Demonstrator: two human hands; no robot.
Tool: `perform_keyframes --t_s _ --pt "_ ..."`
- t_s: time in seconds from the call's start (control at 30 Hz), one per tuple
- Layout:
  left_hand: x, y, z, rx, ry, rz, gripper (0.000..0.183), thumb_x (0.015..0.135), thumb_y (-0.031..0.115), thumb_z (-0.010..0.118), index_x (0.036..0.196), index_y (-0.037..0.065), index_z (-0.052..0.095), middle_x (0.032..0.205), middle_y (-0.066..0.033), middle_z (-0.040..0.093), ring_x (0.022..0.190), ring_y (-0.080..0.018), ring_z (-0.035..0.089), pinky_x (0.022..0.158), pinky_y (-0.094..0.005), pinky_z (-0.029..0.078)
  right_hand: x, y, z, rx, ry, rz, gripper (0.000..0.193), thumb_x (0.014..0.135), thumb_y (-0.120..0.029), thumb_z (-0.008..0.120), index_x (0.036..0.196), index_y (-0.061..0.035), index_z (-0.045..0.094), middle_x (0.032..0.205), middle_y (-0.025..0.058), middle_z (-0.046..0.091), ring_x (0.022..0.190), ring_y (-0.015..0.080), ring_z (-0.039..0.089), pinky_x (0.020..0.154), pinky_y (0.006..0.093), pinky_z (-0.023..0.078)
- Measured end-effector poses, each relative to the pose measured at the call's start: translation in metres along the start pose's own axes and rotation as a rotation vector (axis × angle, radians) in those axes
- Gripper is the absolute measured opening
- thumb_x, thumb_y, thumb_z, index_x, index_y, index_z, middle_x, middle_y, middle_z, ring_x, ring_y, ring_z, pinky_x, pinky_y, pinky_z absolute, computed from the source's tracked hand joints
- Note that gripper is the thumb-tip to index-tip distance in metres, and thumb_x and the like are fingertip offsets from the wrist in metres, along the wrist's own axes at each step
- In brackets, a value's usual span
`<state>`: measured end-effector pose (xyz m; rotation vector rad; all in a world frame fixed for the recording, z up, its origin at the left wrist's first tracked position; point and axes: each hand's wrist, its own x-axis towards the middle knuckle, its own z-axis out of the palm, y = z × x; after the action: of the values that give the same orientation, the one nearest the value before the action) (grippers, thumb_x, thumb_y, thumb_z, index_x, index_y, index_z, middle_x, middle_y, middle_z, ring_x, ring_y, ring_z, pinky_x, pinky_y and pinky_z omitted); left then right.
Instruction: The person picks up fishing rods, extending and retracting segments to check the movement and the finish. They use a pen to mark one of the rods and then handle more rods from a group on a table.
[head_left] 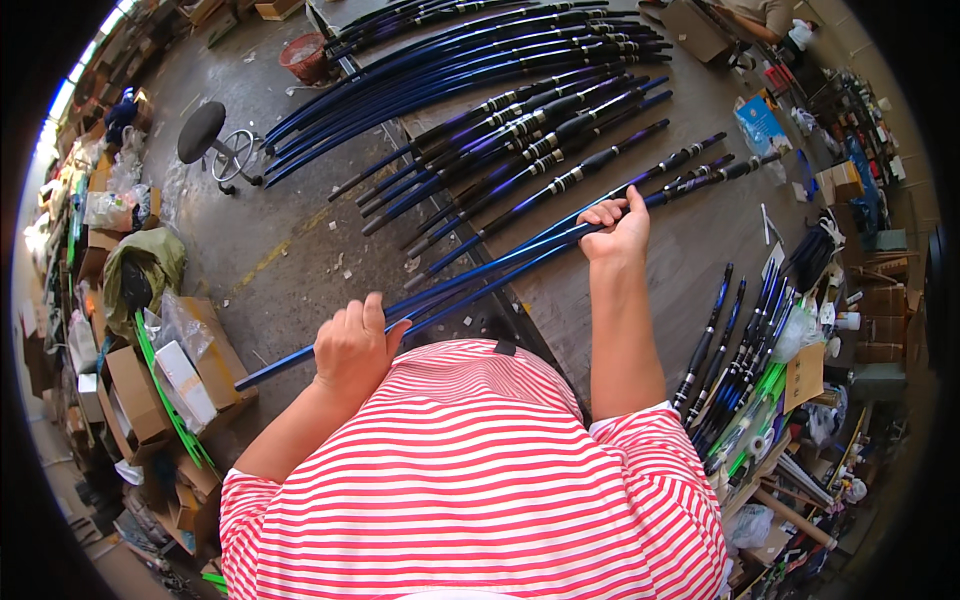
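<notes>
Across my body slants a small bunch of dark blue fishing rods (530, 246), their thicker black-and-purple handle ends (700, 180) out over the worktable to the right. My left hand (352, 342) is closed round the thinner part near the lower left, and a rod end sticks out past it. Farther up, my right hand (617, 228) wraps the rods below the handles, its thumb along the top. How many rods each hand grips is hard to make out. Just beyond lie more fishing rods (545, 150) side by side, their blue ends reaching past the table edge.
The grey worktable (620, 320) carries another rod bundle (735, 340) near my right arm and a blue packet (762, 125) at the far right. On the floor stand a black stool (203, 133), a red basket (305, 58) and cardboard boxes (140, 395). A person (765, 20) is at the far right.
</notes>
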<state>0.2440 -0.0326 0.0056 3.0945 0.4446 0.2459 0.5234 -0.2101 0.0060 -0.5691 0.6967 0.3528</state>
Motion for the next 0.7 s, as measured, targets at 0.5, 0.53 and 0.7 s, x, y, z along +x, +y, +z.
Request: perform_keyframes --t_s 0.5,0.53,0.7 --pt "0.04 0.008 0.097 -0.452 -0.372 -0.145 0.034 0.087 0.033 0.046 0.073 0.003 0.052 0.066 -0.0189 0.054 0.064 -0.0349 0.054 0.056 -0.0409 0.042 0.128 -0.017 -0.033 -0.788 -0.204 -0.067 0.022 0.085 -0.02 0.054 0.079 0.0011 0.052 0.067 0.0083 0.054 0.061 0.0217 0.059 0.056 0.0355 0.052" --pt "0.041 0.008 0.111 -0.36 -0.238 -0.141 0.033 0.086 0.033 0.048 0.072 0.003 0.053 0.065 -0.0177 0.055 0.065 -0.0348 0.055 0.056 -0.0417 0.043 0.136 -0.019 -0.036 -0.938 -0.247 -0.112 0.024 0.085 -0.018 0.055 0.082 0.0054 0.053 0.071 0.0117 0.057 0.065 0.0235 0.061 0.059 0.0374 0.054" --pt "0.046 0.009 0.131 -0.374 -0.031 -0.111 0.023 0.08 0.028 0.057 0.081 0.005 0.057 0.072 -0.0107 0.055 0.068 -0.0279 0.055 0.058 -0.0365 0.044 0.168 -0.018 -0.051 -1.374 -0.106 -0.226 0.03 0.082 -0.018 0.057 0.078 0.0115 0.055 0.067 0.0162 0.061 0.048 0.0204 0.06 0.042 0.028 0.05"
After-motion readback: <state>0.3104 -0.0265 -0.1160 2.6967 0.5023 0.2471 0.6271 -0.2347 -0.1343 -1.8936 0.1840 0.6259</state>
